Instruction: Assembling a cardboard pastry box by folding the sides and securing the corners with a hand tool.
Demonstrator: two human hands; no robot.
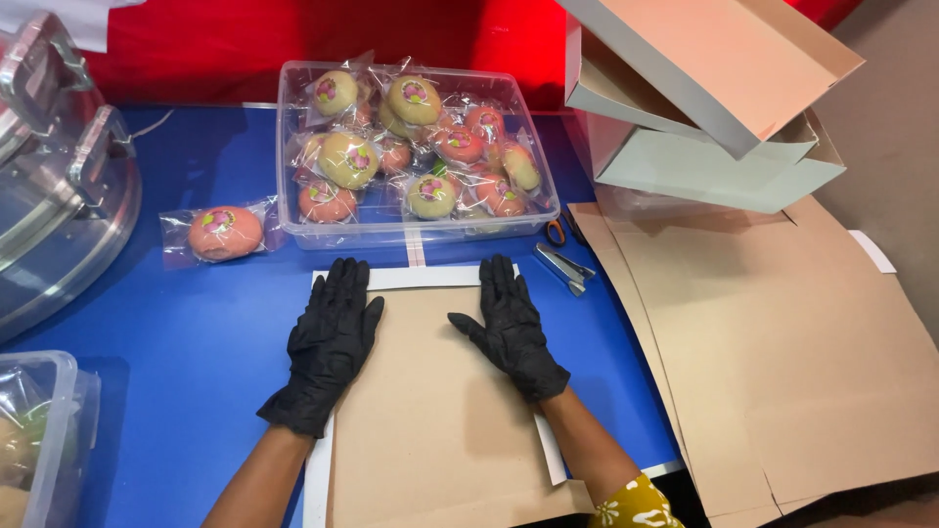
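Cardboard sheet [430,411]: flat on blue bench [196,342], near tub of wrapped buns [416,147].
Hands: left hand [328,342], right hand [509,328], spread flat, pressing, gripping nothing.
Handling: likely light, stiff, creasable; hold by edges.

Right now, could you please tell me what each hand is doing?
Left hand: open, fingers spread, pressed flat on the cardboard sheet, holding nothing.
Right hand: open, flat on the same sheet, holding nothing.

Clear tub [293,147] of wrapped buns [348,158]; one pink bun [224,233] beside it; stapler [563,268]; stacked boxes [704,108]
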